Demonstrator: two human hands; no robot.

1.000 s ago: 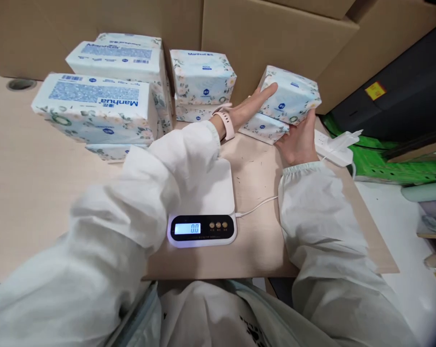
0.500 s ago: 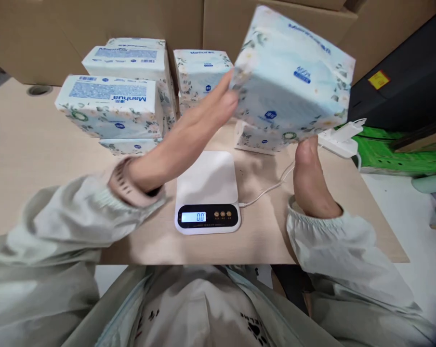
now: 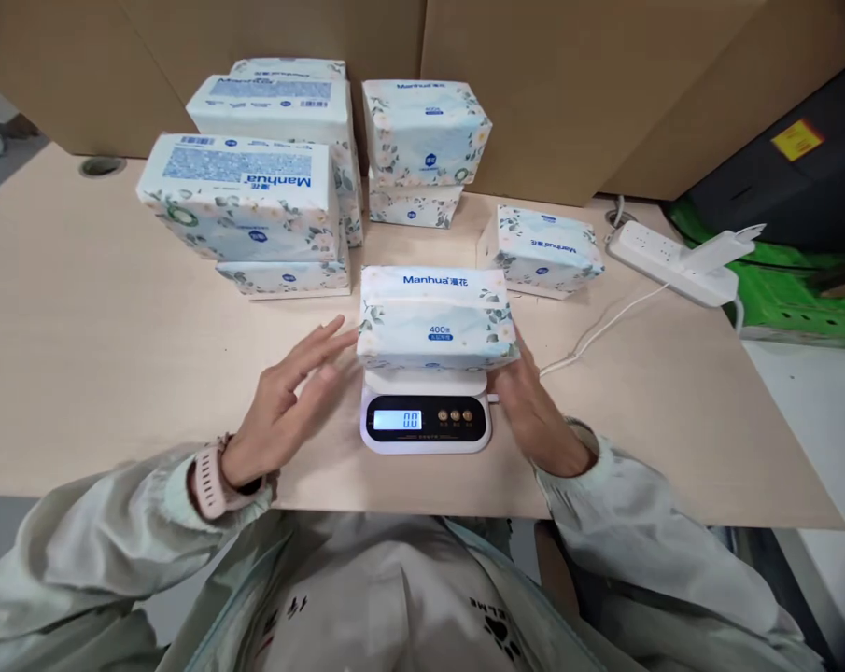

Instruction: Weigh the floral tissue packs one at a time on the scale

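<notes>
A white and pale blue tissue pack (image 3: 437,322) printed "Manhua" sits at or just above the plate of a white digital scale (image 3: 426,448). Its display shows 0.0. My right hand (image 3: 534,411) holds the pack by its right end, with the fingers partly hidden behind it. To the pack's left is my left hand (image 3: 292,397), open, its fingers stretched out and the tips close to the pack's left end. Whether those tips touch it I cannot tell.
Stacked tissue packs (image 3: 240,205) stand at the back left, with a shorter stack (image 3: 426,131) beside them. One single pack (image 3: 548,252) lies on the right, near a white power strip (image 3: 674,261). A cable (image 3: 590,336) runs to the scale. Cardboard boxes (image 3: 534,93) line the back.
The tissue pack has come down from the upper right to the scale and been turned. My left hand has moved back to the left and let go of it. The display stays at 0.0.
</notes>
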